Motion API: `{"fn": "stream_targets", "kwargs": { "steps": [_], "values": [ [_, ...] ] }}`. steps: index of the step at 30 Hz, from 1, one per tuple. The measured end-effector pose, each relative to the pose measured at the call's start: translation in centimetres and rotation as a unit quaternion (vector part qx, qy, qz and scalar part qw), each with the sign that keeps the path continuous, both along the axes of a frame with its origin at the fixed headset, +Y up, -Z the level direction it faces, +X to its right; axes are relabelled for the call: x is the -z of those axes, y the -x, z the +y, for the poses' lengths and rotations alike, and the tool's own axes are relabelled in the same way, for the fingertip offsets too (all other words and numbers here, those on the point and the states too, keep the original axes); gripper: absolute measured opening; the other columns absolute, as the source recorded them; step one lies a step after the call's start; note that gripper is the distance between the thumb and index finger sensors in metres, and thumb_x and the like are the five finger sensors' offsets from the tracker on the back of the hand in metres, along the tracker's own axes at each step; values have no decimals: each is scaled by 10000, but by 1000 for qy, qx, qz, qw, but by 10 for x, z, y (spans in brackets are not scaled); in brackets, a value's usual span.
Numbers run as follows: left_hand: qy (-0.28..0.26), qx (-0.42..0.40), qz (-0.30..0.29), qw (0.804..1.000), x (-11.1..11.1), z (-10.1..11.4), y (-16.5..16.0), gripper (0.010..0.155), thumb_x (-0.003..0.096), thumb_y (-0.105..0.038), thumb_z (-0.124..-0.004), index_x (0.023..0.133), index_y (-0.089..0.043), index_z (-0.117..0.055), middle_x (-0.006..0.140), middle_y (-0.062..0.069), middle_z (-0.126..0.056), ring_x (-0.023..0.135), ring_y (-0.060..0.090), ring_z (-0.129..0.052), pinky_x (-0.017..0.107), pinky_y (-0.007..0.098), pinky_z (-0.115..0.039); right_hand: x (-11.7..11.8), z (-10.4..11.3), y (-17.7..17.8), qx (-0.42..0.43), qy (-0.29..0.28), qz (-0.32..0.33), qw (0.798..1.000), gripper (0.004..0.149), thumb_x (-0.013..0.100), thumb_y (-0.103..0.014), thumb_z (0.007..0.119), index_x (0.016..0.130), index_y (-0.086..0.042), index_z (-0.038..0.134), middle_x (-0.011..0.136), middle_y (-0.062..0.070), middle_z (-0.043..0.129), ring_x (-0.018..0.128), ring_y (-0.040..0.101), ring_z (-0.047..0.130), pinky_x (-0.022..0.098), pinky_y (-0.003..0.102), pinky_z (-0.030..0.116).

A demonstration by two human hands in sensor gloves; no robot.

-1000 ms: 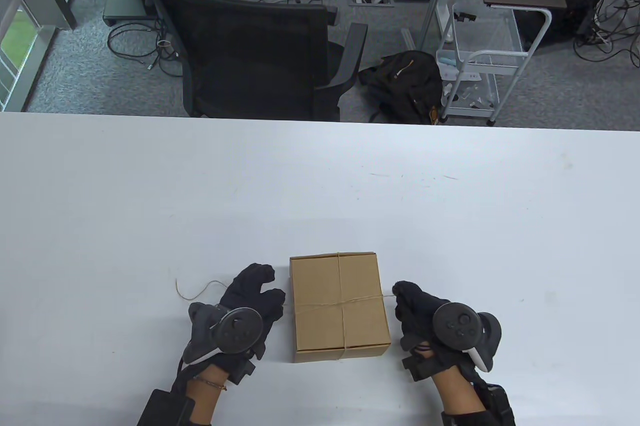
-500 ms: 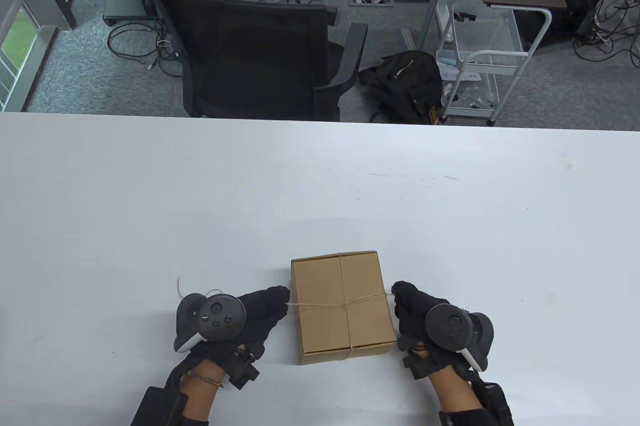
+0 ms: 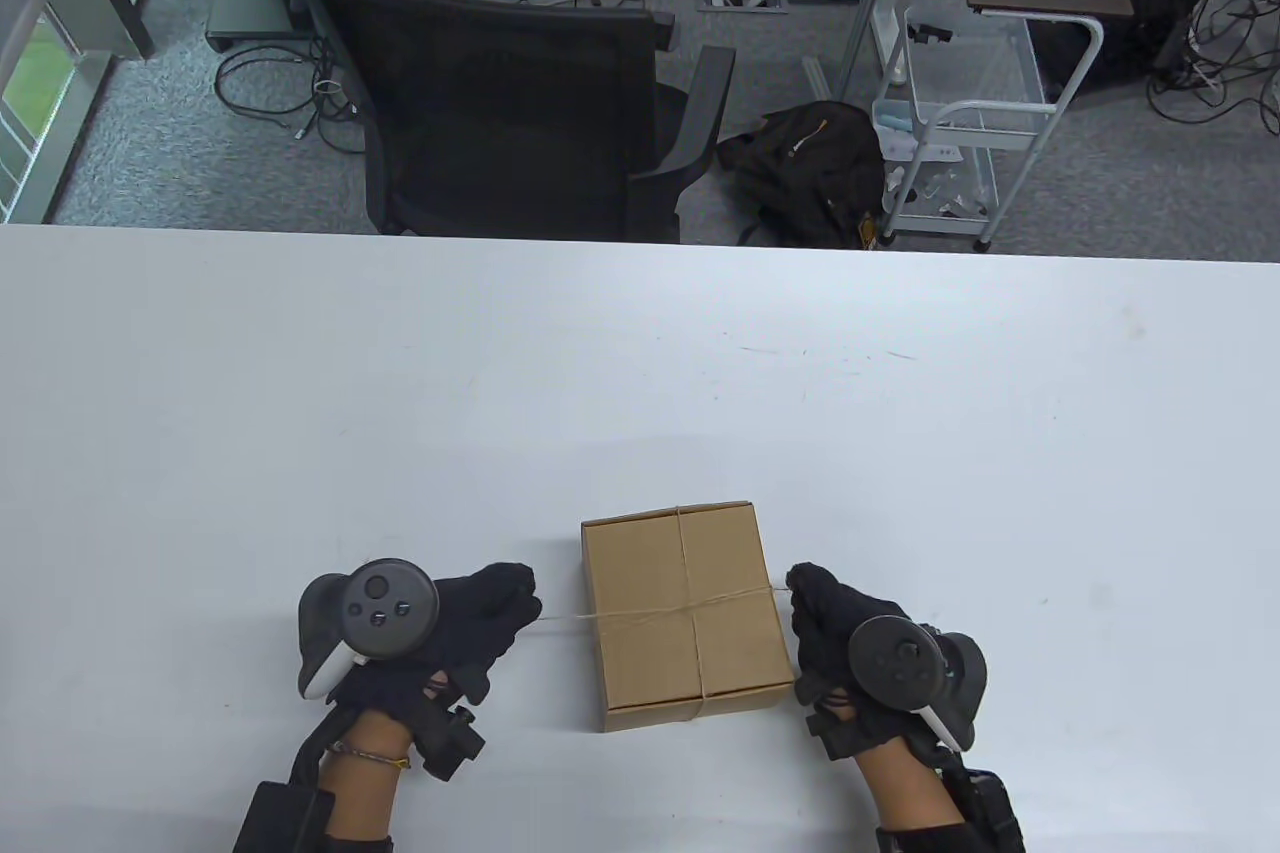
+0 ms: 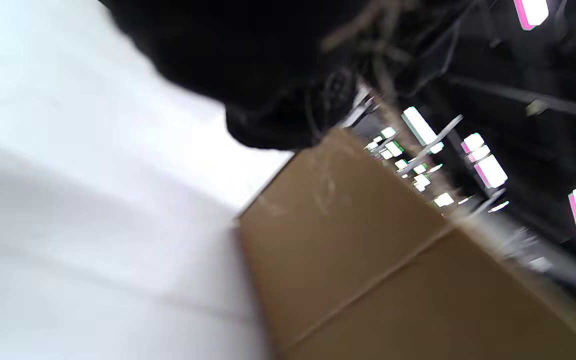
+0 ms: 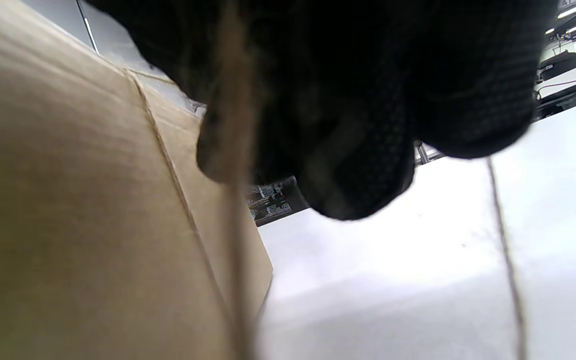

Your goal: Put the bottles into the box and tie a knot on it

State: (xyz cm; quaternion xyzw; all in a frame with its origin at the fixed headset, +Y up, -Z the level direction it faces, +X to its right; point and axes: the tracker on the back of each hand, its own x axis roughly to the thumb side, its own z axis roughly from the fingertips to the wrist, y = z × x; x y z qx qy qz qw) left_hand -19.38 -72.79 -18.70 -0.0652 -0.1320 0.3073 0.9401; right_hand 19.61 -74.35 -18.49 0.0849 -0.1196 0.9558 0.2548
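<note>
A: Near edge first: left hand [image 3: 470, 618] curled round the twine [image 3: 565, 615], drawn out to the left of the box [image 3: 685, 608], apart from it. Right hand [image 3: 835, 628] bunched at the box's right side, pinching the other end there.

B: Both grips closed on twine, then?

A: Looks so. Right wrist view backs it: strand [image 5: 233, 210] running down from the gloved fingers [image 5: 348, 150] beside the cardboard. Left wrist view too blurred to add much.

B: And the box?

A: Closed, flat on the white table [image 3: 640, 373], near the front edge between the hands. Twine crossed over the lid, one run near to far, one left to right. No bottles in sight; presumably inside, though impossible to confirm.

B: Step in hand?

A: Probably cinching the knot, pulling outward on both ends. Next: even tension both sides, then likely a second throw to lock it, without dragging the box.

B: Farther off?

A: Office chair [image 3: 520, 113] beyond the far edge.
</note>
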Motion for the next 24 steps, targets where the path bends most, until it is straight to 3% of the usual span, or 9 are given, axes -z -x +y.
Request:
{"fn": "stream_targets", "kwargs": {
  "steps": [2, 6, 11, 13, 18, 21, 24],
  "values": [
    [46, 91, -5, 995, 2, -12, -10, 540, 514, -413, -820, 967, -122, -853, 511, 72, -1114, 65, 106, -1025, 19, 246, -884, 0, -1, 1, 0, 5, 2, 1000, 400, 455, -254, 785, 783, -67, 917, 450, 62, 1056, 389, 284, 1050, 348, 495, 888],
    [112, 137, -69, 982, 6, -25, -29, 535, 497, -400, -880, 977, -166, -868, 582, 93, -1131, 73, 100, -1037, 31, 239, -892, 0, -1, 3, -11, 2, 4, 1000, 400, 456, -254, 785, 784, -67, 916, 451, 61, 1056, 389, 284, 1049, 347, 494, 889],
    [218, 14, -170, 961, 2, -25, -40, 532, 467, -412, -941, 933, -157, -929, 621, 116, -1139, 90, 112, -1050, 43, 243, -900, 1, 0, 3, -18, -7, -4, 1000, 399, 458, -251, 783, 787, -67, 912, 451, 62, 1054, 387, 284, 1049, 344, 493, 889],
    [258, -51, -215, 941, 0, -23, -41, 513, 459, -422, -956, 892, -146, -958, 612, 110, -1141, 97, 113, -1053, 48, 243, -902, 3, -1, 5, -22, -2, 0, 1000, 399, 457, -252, 784, 787, -67, 912, 451, 60, 1054, 386, 282, 1049, 342, 493, 890],
    [270, -198, -261, 906, -1, -18, -41, 497, 440, -451, -970, 820, -132, -998, 532, 78, -1145, 80, 107, -1050, 35, 241, -900, 4, 0, 1, 11, 1, -9, 1000, 399, 458, -252, 783, 787, -65, 911, 453, 62, 1054, 388, 285, 1049, 344, 495, 888],
    [276, -282, -277, 876, -2, -19, -44, 541, 464, -490, -924, 881, -146, -968, 537, 77, -1132, 97, 103, -1044, 47, 239, -896, 2, -1, 4, 9, 8, -2, 1000, 399, 458, -252, 784, 786, -65, 912, 453, 62, 1055, 389, 285, 1049, 344, 495, 888],
    [279, -368, -281, 841, -3, -21, -47, 607, 512, -522, -824, 1008, -175, -868, 576, 84, -1113, 127, 101, -1037, 71, 235, -892, 0, -2, 11, 6, 11, 18, 1000, 400, 457, -254, 784, 787, -67, 912, 457, 62, 1055, 392, 286, 1049, 348, 497, 887]
  ]
}}
